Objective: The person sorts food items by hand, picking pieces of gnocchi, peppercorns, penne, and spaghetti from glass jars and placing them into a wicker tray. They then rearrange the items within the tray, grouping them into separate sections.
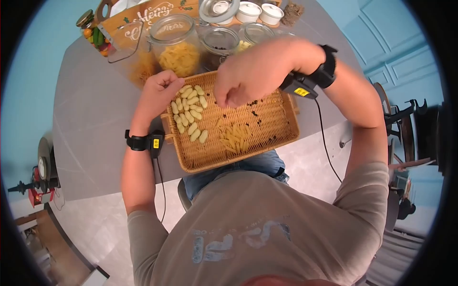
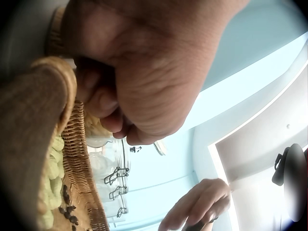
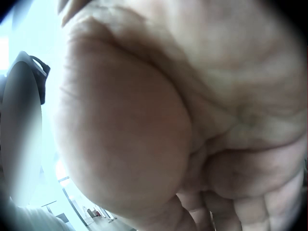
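A wicker basket (image 1: 205,164) holds peanuts (image 1: 191,107) in their shells along its left side, penne pasta (image 1: 234,138) near the front and scattered small dark pieces (image 1: 254,113) on the right. My left hand (image 1: 160,93) grips the basket's back left corner, thumb along the rim; in the left wrist view the fingers curl close by the wicker edge. My right hand (image 1: 257,71), blurred, hangs over the back middle of the basket with its fingers bent downward. The right wrist view shows mostly the palm (image 3: 125,115), and I cannot tell whether the fingertips pinch anything.
Behind the basket stand a glass jar of pasta (image 1: 179,55), a clip-top jar with dark contents (image 1: 220,43) and another glass jar (image 1: 255,33). White ramekins (image 1: 248,12), a wooden sign (image 1: 143,24) and a jar of colourful vegetables (image 1: 97,39) are farther back on the grey table (image 1: 90,124).
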A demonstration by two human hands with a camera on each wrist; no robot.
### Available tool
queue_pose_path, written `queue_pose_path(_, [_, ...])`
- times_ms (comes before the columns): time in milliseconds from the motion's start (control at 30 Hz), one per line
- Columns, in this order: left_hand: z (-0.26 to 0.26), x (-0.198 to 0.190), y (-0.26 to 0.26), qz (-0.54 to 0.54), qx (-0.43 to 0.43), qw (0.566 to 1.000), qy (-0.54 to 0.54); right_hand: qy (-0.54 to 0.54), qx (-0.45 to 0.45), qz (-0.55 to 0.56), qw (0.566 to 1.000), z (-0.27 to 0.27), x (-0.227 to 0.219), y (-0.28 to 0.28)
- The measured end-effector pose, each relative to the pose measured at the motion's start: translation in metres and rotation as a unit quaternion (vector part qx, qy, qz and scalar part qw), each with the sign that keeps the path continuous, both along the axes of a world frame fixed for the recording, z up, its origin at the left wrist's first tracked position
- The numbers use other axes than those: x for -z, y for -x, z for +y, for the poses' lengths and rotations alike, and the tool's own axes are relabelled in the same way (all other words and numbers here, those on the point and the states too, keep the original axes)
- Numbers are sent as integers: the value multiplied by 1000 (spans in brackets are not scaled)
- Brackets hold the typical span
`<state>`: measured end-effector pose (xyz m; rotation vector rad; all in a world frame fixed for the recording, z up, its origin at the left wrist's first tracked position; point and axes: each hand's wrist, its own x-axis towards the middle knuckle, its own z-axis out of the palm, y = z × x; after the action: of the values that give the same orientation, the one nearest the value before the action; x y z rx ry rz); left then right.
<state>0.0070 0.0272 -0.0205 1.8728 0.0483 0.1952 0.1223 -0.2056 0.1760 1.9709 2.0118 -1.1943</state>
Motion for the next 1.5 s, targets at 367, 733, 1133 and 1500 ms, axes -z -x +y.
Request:
queue_pose_path(367, [2, -1, 0, -18, 1, 999, -29, -296, 61, -54, 952, 125, -61, -25])
queue_pose_path(733, [2, -3, 0, -37, 13, 999, -17, -67, -163, -299, 938, 259, 14, -32])
queue_pose_path(1133, [4, 2, -3, -100, 5, 993, -62, 21, -133, -328, 935, 271, 33, -25])
queue_pose_path(1500, [3, -7, 1, -110, 12, 991, -78, -11, -100, -418, 903, 260, 26, -4])
